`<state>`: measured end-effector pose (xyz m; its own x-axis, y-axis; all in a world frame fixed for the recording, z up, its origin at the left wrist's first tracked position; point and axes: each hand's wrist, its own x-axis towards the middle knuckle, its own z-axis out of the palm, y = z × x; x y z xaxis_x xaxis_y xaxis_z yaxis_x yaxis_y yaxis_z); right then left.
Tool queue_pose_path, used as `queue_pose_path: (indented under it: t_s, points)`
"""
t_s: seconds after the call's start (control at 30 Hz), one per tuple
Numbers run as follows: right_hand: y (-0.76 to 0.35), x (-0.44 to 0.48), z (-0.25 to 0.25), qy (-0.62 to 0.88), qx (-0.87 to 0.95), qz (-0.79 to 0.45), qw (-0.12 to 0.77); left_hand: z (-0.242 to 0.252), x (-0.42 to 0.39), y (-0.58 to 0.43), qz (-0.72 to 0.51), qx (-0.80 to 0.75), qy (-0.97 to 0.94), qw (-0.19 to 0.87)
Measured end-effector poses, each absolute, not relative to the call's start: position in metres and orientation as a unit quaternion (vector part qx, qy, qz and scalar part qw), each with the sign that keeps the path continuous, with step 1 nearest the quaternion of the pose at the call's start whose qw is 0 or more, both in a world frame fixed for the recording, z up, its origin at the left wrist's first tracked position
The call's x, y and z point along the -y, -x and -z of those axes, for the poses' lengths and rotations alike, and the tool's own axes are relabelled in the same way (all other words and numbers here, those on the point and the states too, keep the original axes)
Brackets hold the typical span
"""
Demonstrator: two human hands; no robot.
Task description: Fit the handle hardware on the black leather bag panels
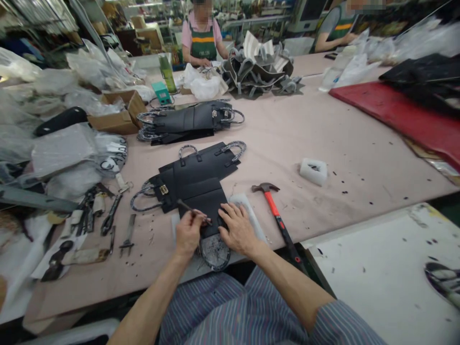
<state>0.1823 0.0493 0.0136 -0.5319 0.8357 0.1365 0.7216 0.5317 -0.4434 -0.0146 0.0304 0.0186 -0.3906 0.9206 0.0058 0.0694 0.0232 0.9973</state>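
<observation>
My left hand (188, 232) is closed around a thin dark tool (190, 209), whose tip rests on a black leather bag panel (212, 201) near the table's front edge. My right hand (237, 227) lies flat on that same panel with its fingers spread, pressing it down beside the tool tip. The panel belongs to a stack of black bag pieces (196, 175) with braided handles. One round handle (215, 251) pokes out below my hands. A white pad (247, 211) lies under the panel.
A hammer with a red and black handle (278, 218) lies right of my hands. Pliers and scissors (108, 220) lie to the left. More black bags (187, 122) sit farther back. A white block (314, 171), a red sheet (395, 115) and two people at the far end.
</observation>
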Motion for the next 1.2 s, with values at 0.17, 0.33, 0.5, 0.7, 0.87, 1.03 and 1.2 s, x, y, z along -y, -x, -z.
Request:
queue_pose_path:
  t_s: [0.17, 0.33, 0.5, 0.7, 0.87, 1.03, 1.2]
  points:
    - [-0.186, -0.048, -0.006, 0.456, 0.855, -0.182, 0.165, -0.036, -0.043, 0.063, -0.693, -0.608, -0.184, 0.342]
    - [-0.186, -0.049, -0.011, 0.457, 0.856, -0.177, 0.165, -0.033, 0.002, 0.117, -0.424, -0.805, -0.318, 0.266]
    - [-0.185, -0.048, -0.008, 0.457, 0.856, -0.172, 0.169, -0.022, 0.03, 0.144, -0.142, -0.879, -0.41, 0.195]
    - [-0.184, -0.048, -0.007, 0.454, 0.858, -0.166, 0.174, -0.022, 0.028, 0.139, 0.015, -0.884, -0.447, 0.135]
    - [-0.183, -0.047, -0.009, 0.456, 0.859, -0.164, 0.168, -0.021, 0.023, 0.14, -0.014, -0.877, -0.459, 0.144]
    - [-0.183, -0.047, -0.008, 0.456, 0.859, -0.162, 0.168, -0.019, 0.026, 0.14, -0.282, -0.836, -0.309, 0.357]
    - [-0.184, -0.047, -0.005, 0.458, 0.859, -0.162, 0.163, -0.02, 0.03, 0.12, -0.524, -0.697, -0.128, 0.472]
